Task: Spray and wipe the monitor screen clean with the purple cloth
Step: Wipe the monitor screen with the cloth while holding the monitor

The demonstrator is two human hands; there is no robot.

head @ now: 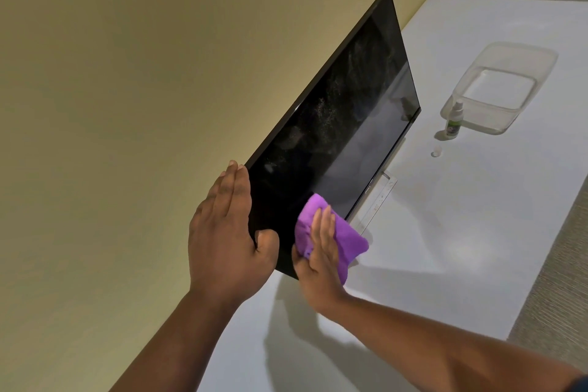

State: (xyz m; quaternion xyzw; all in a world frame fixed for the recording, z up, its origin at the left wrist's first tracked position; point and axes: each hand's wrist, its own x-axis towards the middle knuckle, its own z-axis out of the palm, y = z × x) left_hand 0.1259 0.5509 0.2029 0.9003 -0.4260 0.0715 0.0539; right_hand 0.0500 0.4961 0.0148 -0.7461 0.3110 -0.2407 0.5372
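A black monitor (343, 111) stands on the white desk, its dark screen flecked with spray droplets and smears. My left hand (226, 232) grips the monitor's near left edge, fingers straight along the back and thumb hooked over the front. My right hand (318, 251) presses the bunched purple cloth (343, 239) flat against the screen's lower near corner, fingers straight. A small spray bottle (453, 121) stands upright on the desk to the right of the monitor, with its clear cap (436, 151) lying in front of it.
A clear plastic tub (537, 60) sits on the white desk (445, 248) behind the bottle. The monitor's silver stand base (378, 197) shows under the screen. A yellow-green wall rises close behind the monitor. The desk's front edge runs along the right.
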